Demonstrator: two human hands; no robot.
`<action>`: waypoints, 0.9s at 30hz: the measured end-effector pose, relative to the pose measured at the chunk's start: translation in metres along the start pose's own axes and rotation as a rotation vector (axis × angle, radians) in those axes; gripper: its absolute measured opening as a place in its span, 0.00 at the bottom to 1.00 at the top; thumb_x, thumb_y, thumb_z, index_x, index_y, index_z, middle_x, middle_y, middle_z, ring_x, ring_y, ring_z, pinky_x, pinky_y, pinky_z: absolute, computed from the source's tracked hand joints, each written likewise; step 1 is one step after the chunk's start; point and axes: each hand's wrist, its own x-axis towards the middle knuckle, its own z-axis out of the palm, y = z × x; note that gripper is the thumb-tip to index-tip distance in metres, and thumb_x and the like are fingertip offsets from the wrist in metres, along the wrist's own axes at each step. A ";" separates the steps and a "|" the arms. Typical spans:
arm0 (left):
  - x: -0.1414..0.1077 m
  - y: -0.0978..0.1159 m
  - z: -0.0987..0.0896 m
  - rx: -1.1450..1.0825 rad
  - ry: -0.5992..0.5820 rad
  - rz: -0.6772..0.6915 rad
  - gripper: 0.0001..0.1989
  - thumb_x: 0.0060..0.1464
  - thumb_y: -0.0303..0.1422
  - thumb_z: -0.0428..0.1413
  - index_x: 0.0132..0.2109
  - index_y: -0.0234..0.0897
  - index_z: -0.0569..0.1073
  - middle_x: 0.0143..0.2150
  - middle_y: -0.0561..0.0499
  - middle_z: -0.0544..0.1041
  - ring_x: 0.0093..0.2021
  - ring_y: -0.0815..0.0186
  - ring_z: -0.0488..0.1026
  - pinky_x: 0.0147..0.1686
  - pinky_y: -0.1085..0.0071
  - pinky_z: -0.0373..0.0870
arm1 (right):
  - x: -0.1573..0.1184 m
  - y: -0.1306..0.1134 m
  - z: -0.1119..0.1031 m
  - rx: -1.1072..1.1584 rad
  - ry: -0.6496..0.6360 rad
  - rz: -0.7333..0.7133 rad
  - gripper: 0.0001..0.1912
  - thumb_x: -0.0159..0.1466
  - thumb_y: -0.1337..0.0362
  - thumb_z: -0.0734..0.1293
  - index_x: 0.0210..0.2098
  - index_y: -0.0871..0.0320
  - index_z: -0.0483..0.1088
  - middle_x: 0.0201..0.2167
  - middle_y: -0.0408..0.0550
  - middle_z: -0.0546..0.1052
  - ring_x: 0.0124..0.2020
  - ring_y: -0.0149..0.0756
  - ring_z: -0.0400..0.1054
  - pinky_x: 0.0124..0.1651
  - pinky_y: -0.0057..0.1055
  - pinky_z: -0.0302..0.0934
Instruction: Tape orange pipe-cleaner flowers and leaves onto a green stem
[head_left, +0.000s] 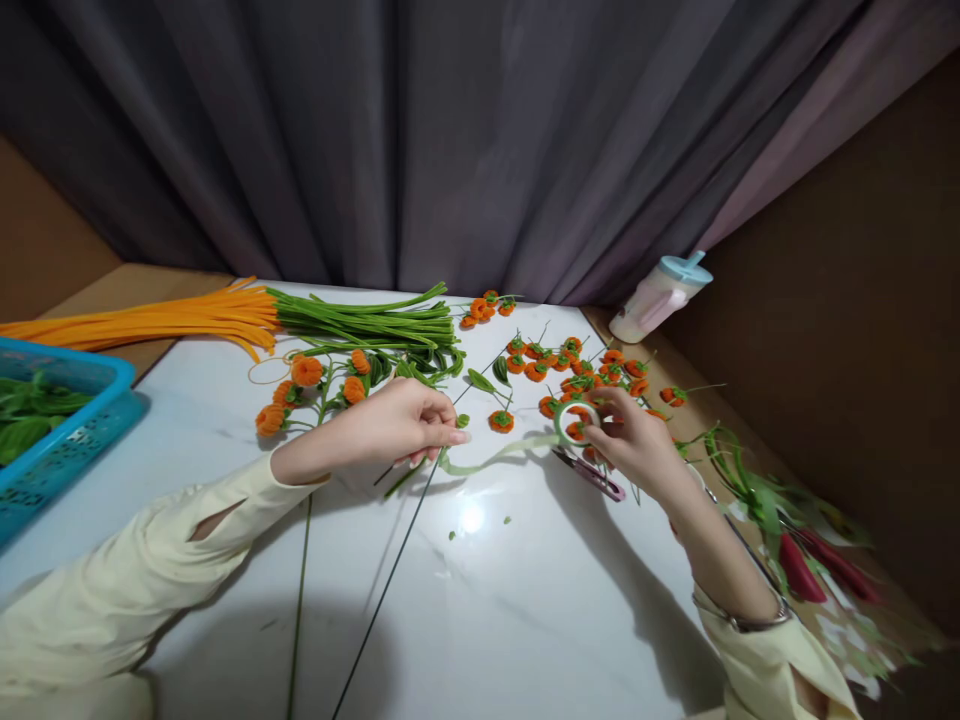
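My left hand (416,420) is closed in a pinch over the middle of the table. Its fingers hold a thin dark stem wire (390,575) together with the loose end of a green floral tape strip (495,458). Opposite it, my right hand (637,440) grips the roll of floral tape (561,425), and the strip runs slackly between both hands. A small green leaf piece (463,421) shows at my left fingertips. Behind my left wrist lies a branch with orange flowers (307,371); its stem (301,590) reaches toward me. The exact grip inside the left fingers is hidden.
Loose orange flower heads (536,371) lie beyond my right hand, with pink-handled scissors (596,478) below it. Green pipe cleaners (360,320) and orange ones (150,320) lie at the back left. A blue basket (82,440), a tumbler (660,298) and red-handled pliers (801,570) flank the table.
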 end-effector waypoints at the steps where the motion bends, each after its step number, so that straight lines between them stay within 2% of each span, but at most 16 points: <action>1: 0.000 0.000 0.000 -0.004 0.005 -0.005 0.17 0.48 0.43 0.60 0.23 0.35 0.67 0.17 0.56 0.70 0.13 0.75 0.59 0.13 0.79 0.55 | -0.004 0.001 -0.001 0.153 0.036 0.059 0.21 0.55 0.65 0.63 0.49 0.58 0.64 0.30 0.46 0.72 0.20 0.32 0.64 0.26 0.31 0.58; 4: -0.001 0.001 -0.001 -0.017 0.012 -0.010 0.18 0.47 0.44 0.60 0.23 0.35 0.67 0.17 0.56 0.70 0.13 0.75 0.59 0.12 0.79 0.55 | -0.019 0.002 0.000 0.523 0.061 0.174 0.28 0.53 0.63 0.66 0.55 0.55 0.64 0.33 0.46 0.72 0.19 0.30 0.64 0.23 0.31 0.59; 7: -0.002 0.003 -0.002 -0.022 0.004 -0.014 0.17 0.48 0.43 0.60 0.24 0.35 0.66 0.16 0.57 0.69 0.13 0.76 0.59 0.12 0.80 0.55 | -0.034 0.003 0.003 0.735 0.011 0.283 0.32 0.51 0.65 0.67 0.57 0.53 0.66 0.31 0.45 0.73 0.17 0.28 0.60 0.17 0.27 0.53; 9: -0.003 0.004 -0.002 -0.015 0.000 -0.025 0.16 0.49 0.41 0.59 0.24 0.35 0.66 0.16 0.57 0.69 0.13 0.76 0.59 0.12 0.80 0.56 | -0.043 0.004 0.005 0.830 -0.032 0.374 0.32 0.50 0.66 0.67 0.56 0.58 0.68 0.24 0.43 0.72 0.15 0.27 0.57 0.15 0.26 0.49; 12: -0.004 0.005 -0.003 -0.011 0.004 -0.037 0.15 0.49 0.39 0.59 0.23 0.35 0.65 0.16 0.58 0.68 0.13 0.77 0.59 0.12 0.81 0.56 | -0.052 0.006 0.006 0.964 -0.114 0.483 0.26 0.50 0.67 0.68 0.49 0.64 0.75 0.12 0.40 0.66 0.13 0.26 0.53 0.14 0.24 0.50; 15: -0.004 0.006 -0.003 -0.016 0.015 -0.036 0.16 0.48 0.40 0.59 0.23 0.35 0.65 0.16 0.58 0.68 0.13 0.77 0.59 0.12 0.82 0.56 | -0.056 0.011 0.008 1.056 -0.154 0.564 0.18 0.47 0.68 0.71 0.38 0.63 0.79 0.14 0.42 0.69 0.13 0.25 0.56 0.13 0.22 0.55; 17: -0.005 0.007 -0.004 -0.012 0.027 -0.029 0.16 0.49 0.40 0.59 0.23 0.35 0.65 0.16 0.58 0.67 0.13 0.77 0.59 0.12 0.82 0.55 | -0.058 0.016 0.008 1.107 -0.148 0.606 0.13 0.47 0.69 0.72 0.33 0.61 0.80 0.22 0.45 0.75 0.15 0.23 0.59 0.16 0.20 0.60; 20: -0.007 0.008 -0.006 -0.004 0.032 -0.020 0.16 0.50 0.40 0.58 0.23 0.35 0.65 0.15 0.58 0.67 0.13 0.77 0.59 0.13 0.82 0.55 | -0.063 0.022 0.008 1.210 -0.160 0.632 0.11 0.48 0.68 0.75 0.32 0.60 0.80 0.32 0.48 0.79 0.20 0.25 0.65 0.24 0.19 0.67; 24: -0.009 0.012 -0.008 -0.005 0.031 -0.028 0.17 0.49 0.41 0.59 0.22 0.35 0.65 0.15 0.58 0.66 0.13 0.77 0.59 0.13 0.82 0.56 | -0.070 0.023 0.005 1.285 -0.166 0.631 0.14 0.37 0.64 0.82 0.24 0.57 0.79 0.29 0.47 0.79 0.28 0.30 0.70 0.31 0.18 0.70; 25: -0.010 0.013 -0.009 -0.006 0.034 -0.032 0.17 0.48 0.41 0.59 0.22 0.35 0.65 0.15 0.58 0.66 0.13 0.77 0.59 0.13 0.82 0.55 | -0.071 0.023 0.005 1.269 -0.171 0.618 0.15 0.35 0.64 0.82 0.22 0.57 0.78 0.26 0.46 0.78 0.27 0.29 0.70 0.31 0.17 0.69; 27: -0.010 0.014 -0.009 -0.004 0.041 -0.036 0.18 0.48 0.41 0.60 0.22 0.35 0.64 0.14 0.58 0.66 0.13 0.77 0.59 0.13 0.82 0.55 | -0.071 0.025 0.005 1.196 -0.202 0.579 0.16 0.37 0.61 0.82 0.24 0.58 0.79 0.22 0.45 0.75 0.24 0.25 0.67 0.29 0.15 0.67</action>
